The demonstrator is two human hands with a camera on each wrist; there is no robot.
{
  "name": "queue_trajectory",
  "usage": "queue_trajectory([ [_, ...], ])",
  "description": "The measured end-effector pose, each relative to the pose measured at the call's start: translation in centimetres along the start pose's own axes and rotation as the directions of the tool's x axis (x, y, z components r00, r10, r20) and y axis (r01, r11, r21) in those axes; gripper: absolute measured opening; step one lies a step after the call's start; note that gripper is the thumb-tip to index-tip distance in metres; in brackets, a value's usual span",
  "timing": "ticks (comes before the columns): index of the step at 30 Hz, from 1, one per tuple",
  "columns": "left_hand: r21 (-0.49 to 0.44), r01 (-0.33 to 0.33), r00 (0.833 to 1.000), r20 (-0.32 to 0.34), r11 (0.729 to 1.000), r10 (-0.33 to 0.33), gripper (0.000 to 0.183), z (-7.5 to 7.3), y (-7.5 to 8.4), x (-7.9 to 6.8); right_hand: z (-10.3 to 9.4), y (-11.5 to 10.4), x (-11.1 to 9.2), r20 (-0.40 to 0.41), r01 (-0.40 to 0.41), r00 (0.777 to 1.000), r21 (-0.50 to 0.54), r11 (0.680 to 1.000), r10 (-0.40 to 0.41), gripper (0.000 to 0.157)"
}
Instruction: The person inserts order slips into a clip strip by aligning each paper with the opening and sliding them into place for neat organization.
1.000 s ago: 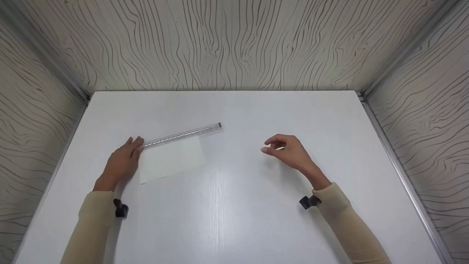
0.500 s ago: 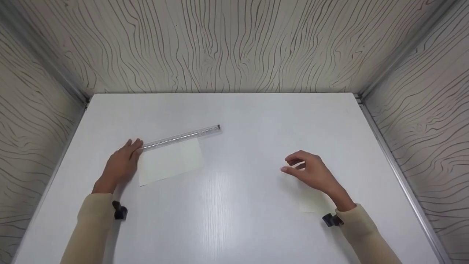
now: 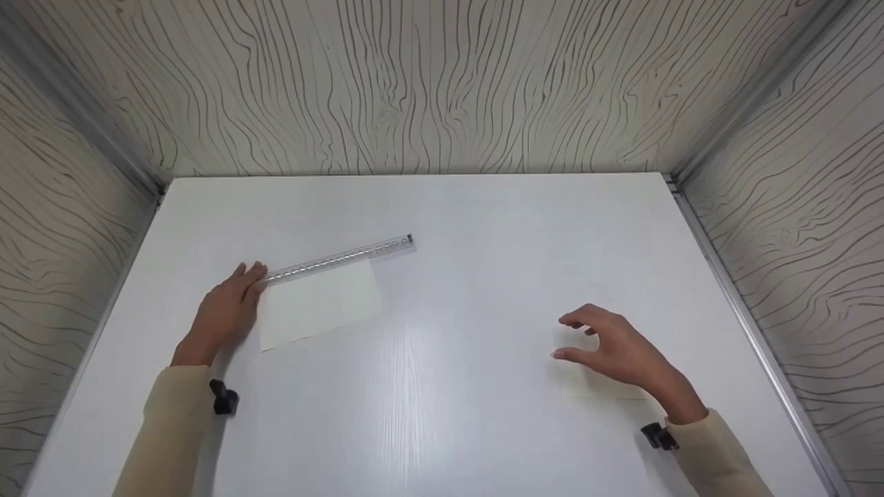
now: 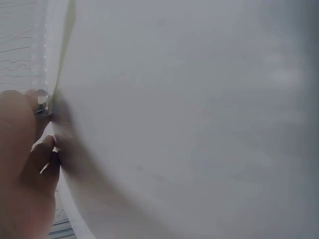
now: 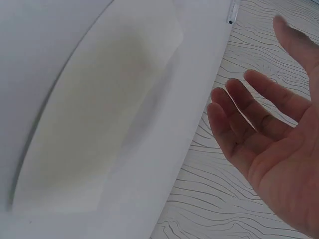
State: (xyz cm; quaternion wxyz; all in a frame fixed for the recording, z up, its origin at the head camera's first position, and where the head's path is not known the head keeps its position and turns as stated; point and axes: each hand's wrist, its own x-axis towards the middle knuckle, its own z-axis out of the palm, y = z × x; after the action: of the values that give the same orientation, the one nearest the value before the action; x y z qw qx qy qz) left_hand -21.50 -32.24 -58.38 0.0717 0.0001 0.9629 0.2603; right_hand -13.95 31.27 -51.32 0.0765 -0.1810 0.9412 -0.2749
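Observation:
My left hand (image 3: 224, 310) rests on the table at the left end of a clear plastic ruler (image 3: 338, 259), its fingertips touching that end. In the left wrist view the ruler's end (image 4: 42, 97) shows right at the fingers. Along the ruler's near edge lies a pale cream sheet of paper (image 3: 321, 304). On the right, my right hand (image 3: 615, 342) holds nothing, thumb and fingers spread apart. Below it lies a second pale piece of paper (image 3: 604, 386), partly hidden by the hand; the right wrist view shows this paper (image 5: 99, 109) more fully, as a long strip.
A white tabletop (image 3: 449, 414) carries everything. Wood-patterned panels (image 3: 428, 83) stand behind it and on both sides, with metal rails at the corners. Black wrist cameras (image 3: 224, 398) sit at both cuffs.
My right hand has moved right and toward me, and its thumb and fingers have parted wider. The paper beneath it has come into view. The left hand and ruler stay put.

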Motion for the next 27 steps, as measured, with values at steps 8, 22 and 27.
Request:
queue_trajectory([
  [8, -0.012, 0.027, 1.000, 0.003, 1.000, -0.027, 0.061, -0.3, 0.0, -0.2, -0.3, 0.5, -2.2, 0.041, -0.062, 0.997, -0.125, 0.990, 0.068, 0.065],
  [22, -0.003, 0.022, 1.000, 0.008, 1.000, -0.022, 0.061, 0.1, 0.0, -0.2, 0.1, 1.4, -3.7, 0.098, -0.066, 0.992, -0.159, 0.985, 0.082, 0.097],
  [27, 0.008, 0.036, 0.999, 0.013, 0.999, -0.037, 0.062, 0.1, 0.3, 0.0, 0.3, 1.9, -4.3, 0.124, -0.091, 0.986, -0.145, 0.985, 0.110, 0.104],
])
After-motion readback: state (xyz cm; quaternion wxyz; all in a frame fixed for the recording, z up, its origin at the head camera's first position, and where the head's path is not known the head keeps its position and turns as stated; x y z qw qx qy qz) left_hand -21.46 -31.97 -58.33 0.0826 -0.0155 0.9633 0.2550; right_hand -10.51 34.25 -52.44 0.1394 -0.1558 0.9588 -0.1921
